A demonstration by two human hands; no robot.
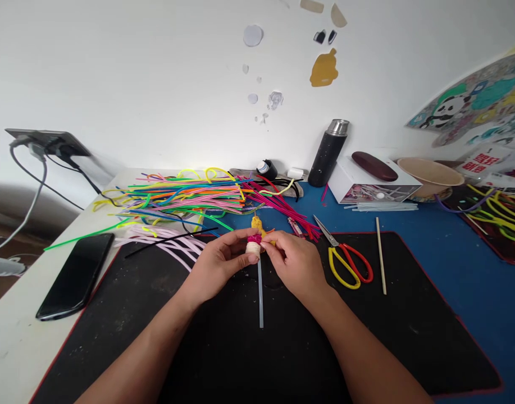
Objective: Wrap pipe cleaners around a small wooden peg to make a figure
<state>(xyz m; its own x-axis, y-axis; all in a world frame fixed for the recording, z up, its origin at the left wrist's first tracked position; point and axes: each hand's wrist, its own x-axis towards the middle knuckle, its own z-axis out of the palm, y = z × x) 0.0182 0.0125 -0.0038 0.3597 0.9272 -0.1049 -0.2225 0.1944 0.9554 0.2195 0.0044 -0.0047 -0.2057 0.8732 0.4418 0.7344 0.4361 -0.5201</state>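
Between the thumb and fingers of my left hand is a small coiled pipe-cleaner piece, cream at the near end and magenta at the far end. My right hand is closed in a pinch at the piece's right side, its fingertips against it. Just beyond the hands is a fuzzy yellow pipe-cleaner shape with a bit of orange; whether it joins the held piece I cannot tell. A translucent glue stick lies on the black mat below the hands.
Bundles of coloured pipe cleaners lie at the back left, pale pink ones nearer. Scissors and a wooden stick are on the right. A phone lies left; a black flask and white box stand behind.
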